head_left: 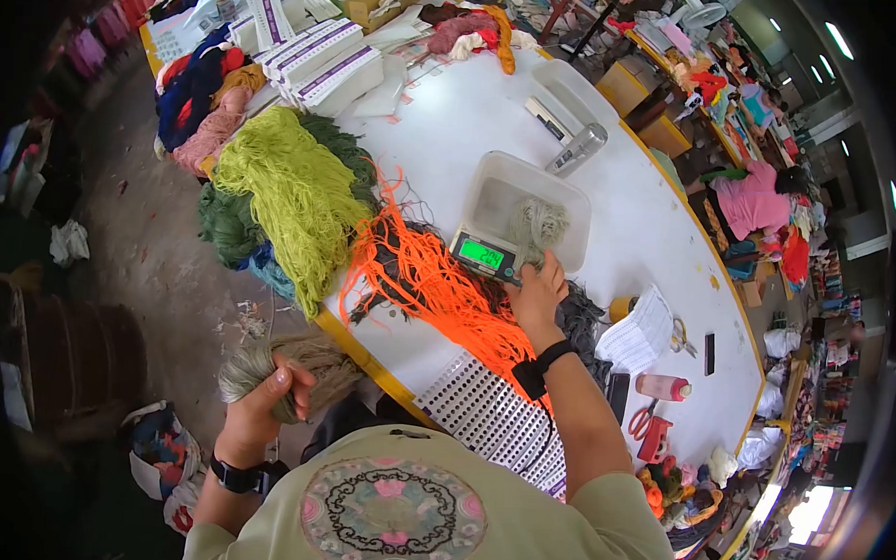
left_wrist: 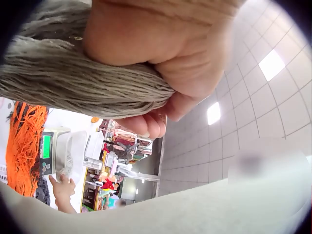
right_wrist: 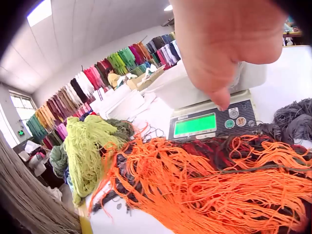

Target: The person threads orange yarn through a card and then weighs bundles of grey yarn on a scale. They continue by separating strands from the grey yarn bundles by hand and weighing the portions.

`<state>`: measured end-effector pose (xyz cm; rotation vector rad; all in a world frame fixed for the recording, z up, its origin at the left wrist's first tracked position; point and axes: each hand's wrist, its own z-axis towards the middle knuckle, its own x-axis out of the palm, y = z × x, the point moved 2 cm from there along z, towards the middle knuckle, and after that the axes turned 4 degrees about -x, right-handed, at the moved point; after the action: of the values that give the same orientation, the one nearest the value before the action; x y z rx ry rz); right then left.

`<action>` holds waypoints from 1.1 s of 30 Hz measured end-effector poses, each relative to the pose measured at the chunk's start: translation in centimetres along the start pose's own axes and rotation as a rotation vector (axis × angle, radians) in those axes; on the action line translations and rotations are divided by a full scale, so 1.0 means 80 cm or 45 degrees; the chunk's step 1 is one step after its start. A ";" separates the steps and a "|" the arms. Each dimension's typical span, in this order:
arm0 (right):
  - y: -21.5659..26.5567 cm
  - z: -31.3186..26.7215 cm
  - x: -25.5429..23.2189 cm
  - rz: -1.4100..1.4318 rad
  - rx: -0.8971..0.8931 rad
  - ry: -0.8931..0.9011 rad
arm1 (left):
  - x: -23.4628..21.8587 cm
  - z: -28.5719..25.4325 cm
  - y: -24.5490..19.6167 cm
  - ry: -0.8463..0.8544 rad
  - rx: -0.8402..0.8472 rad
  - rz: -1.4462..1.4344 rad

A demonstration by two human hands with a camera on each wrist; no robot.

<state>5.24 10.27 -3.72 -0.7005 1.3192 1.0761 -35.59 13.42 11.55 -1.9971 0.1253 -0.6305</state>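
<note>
Overall, in the head view, the left grip (head_left: 266, 404) lies at about 8 o'clock, fingers curled firmly round the grey hank (head_left: 244, 370), held just outside the yellow edge of the worktop (head_left: 424, 131). Toward 1 o'clock, the tub (head_left: 490, 198) holds grey yarn (head_left: 539, 222) and seems to sit on the scale (head_left: 483, 255). The right grip (head_left: 538, 301) is at their 6 o'clock, fingers loosely bent and apart. Orange yarn (head_left: 437, 297) fills the middle, with lime yarn (head_left: 284, 176) at 10 o'clock.

In the left wrist view, thumb and fingers close round the hank, which points toward 9 o'clock. Its loose ends could slip or tangle if that hold slackened. The right grip, down at 7 o'clock, has spread fingers; whether they touch the grey yarn I cannot tell.

In the right wrist view, a fingertip (right_wrist: 220, 97) is close to the buttons (right_wrist: 235, 113), so a careless dip might press one. Weight leaned on the tub would falsify the reading on the display (right_wrist: 195, 125). The orange yarn bunches at the scale's 6 o'clock; strands caught under the tub could drag on it.
</note>
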 end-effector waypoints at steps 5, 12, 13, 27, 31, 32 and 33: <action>0.094 0.022 -0.063 0.562 -0.215 0.036 | 0.018 0.027 -0.011 0.008 0.021 0.022; 0.257 -0.033 -0.254 1.744 -0.119 0.690 | 0.074 0.054 -0.037 0.384 0.188 0.016; 0.265 -0.038 -0.255 1.734 -0.137 0.694 | 0.076 0.054 -0.038 0.467 0.179 -0.168; 0.330 -0.091 -0.255 1.845 -0.233 0.247 | 0.044 0.016 -0.068 0.465 0.142 -0.361; 0.346 -0.101 -0.256 1.832 -0.270 0.191 | 0.036 0.009 -0.071 0.408 0.164 -0.385; 0.349 -0.102 -0.260 1.926 -0.208 0.191 | 0.034 0.007 -0.072 0.418 0.164 -0.380; 0.352 -0.103 -0.262 2.020 -0.144 0.190 | 0.032 0.005 -0.073 0.428 0.204 -0.376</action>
<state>-21.95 9.06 19.92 0.4072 1.9339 2.3436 -34.22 15.76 17.31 -1.7550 -0.0195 -1.1289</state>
